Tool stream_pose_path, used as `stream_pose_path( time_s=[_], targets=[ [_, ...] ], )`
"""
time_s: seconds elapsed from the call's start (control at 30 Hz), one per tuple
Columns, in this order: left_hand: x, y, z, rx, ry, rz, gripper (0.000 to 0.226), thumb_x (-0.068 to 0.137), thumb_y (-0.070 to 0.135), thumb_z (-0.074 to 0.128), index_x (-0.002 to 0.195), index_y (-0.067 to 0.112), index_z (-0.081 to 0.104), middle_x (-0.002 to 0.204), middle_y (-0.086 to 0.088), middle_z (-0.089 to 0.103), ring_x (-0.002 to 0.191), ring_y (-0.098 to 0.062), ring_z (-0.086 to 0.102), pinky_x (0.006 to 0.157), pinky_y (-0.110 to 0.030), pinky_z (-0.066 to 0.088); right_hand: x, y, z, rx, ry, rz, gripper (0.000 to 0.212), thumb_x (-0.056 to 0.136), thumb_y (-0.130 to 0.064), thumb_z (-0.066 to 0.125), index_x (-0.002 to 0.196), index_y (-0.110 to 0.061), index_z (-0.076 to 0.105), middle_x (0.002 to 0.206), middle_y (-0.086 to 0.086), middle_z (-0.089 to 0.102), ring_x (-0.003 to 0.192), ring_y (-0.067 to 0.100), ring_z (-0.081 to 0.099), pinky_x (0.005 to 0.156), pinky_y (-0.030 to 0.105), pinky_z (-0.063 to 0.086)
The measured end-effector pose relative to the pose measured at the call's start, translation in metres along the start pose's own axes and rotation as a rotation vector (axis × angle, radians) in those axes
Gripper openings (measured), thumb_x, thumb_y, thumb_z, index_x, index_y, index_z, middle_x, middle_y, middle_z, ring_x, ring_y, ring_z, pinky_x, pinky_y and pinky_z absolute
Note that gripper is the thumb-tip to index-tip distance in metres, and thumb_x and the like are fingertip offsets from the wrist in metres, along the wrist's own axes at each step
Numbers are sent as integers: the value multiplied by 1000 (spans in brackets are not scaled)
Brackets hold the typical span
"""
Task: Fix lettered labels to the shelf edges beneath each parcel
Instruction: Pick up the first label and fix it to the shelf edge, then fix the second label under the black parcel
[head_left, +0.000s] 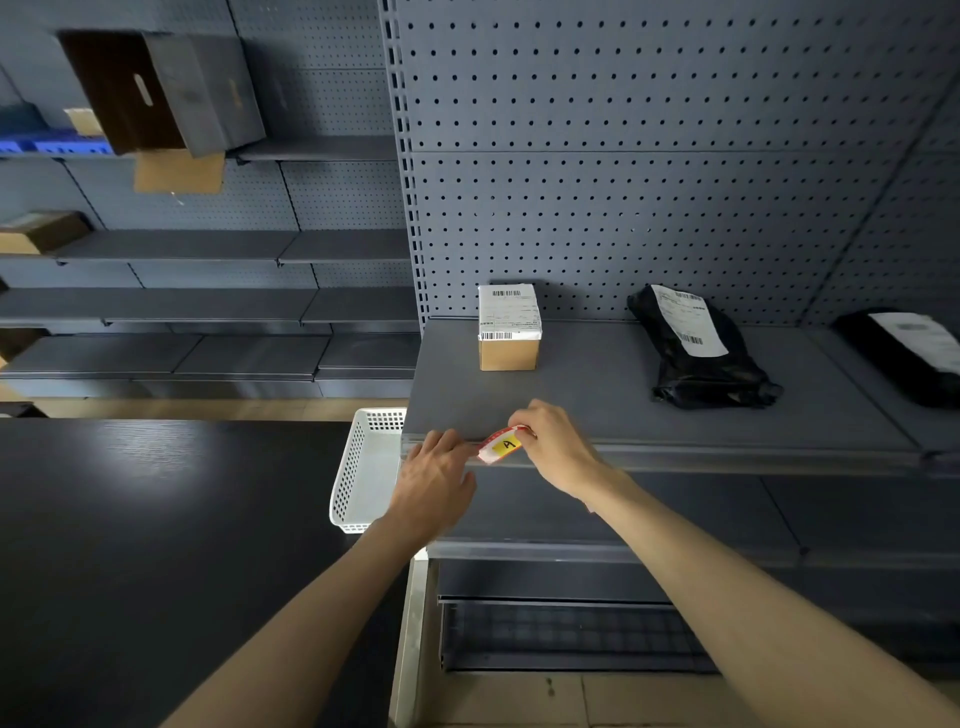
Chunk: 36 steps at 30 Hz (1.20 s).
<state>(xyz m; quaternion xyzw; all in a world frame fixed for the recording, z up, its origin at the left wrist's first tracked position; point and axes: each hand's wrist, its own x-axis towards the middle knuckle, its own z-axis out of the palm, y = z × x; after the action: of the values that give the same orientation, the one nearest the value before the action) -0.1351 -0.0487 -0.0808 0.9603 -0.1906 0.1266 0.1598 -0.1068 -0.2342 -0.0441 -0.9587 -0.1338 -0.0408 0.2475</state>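
Both bare forearms reach up and forward to the front edge of the grey shelf (675, 447), meeting just below the small cardboard parcel (508, 328). The right hand (558, 447), knuckles up and wrist bent, pinches the right end of the red-bordered yellow label (505, 445) marked "A", while the left hand (434, 480), palm down, has its fingertips on the shelf edge at the label's left end, its grip hidden from view. The label's long axis runs roughly along the edge, tilted up to the right, its printed face towards the camera.
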Motion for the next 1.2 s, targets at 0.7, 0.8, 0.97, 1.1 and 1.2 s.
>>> stream_pose_path(
  time_s=[0.7,0.8,0.97,1.1,1.2],
  targets=[
    [9,115,70,-148,-86,211,18,89,35,54,89,19,62,90,3,61,80,-14,57,64,-31,52,-125,156,-49,-38,74,230,20,87,-32,62,74,-17,61,71,-6,63,64,11,60,57,24,41],
    [23,135,102,-190,-198,45,21,89,37,58,102,22,63,101,4,62,88,-14,58,72,-30,52,-128,192,-46,-51,-11,239,20,87,-33,62,78,-16,61,77,-4,63,68,13,60,60,26,42],
    [46,148,153,-183,-313,-190,24,86,38,63,106,25,62,110,0,62,97,-19,60,85,-40,52,-109,239,-19,-57,-127,212,19,88,-31,64,84,-13,63,84,5,67,72,19,63,60,27,44],
    [60,142,196,-151,-356,-293,30,85,38,64,111,22,61,115,-3,60,103,-21,59,90,-39,50,-83,267,16,-69,-171,164,15,88,-28,62,88,-13,63,94,9,64,80,25,63,64,28,42],
    [72,131,233,-145,-356,-348,32,84,39,66,112,23,61,116,-1,60,104,-19,59,90,-37,50,-61,292,47,-70,-188,146,16,89,-27,60,94,-13,63,104,10,61,88,28,62,67,29,40]
  ],
)
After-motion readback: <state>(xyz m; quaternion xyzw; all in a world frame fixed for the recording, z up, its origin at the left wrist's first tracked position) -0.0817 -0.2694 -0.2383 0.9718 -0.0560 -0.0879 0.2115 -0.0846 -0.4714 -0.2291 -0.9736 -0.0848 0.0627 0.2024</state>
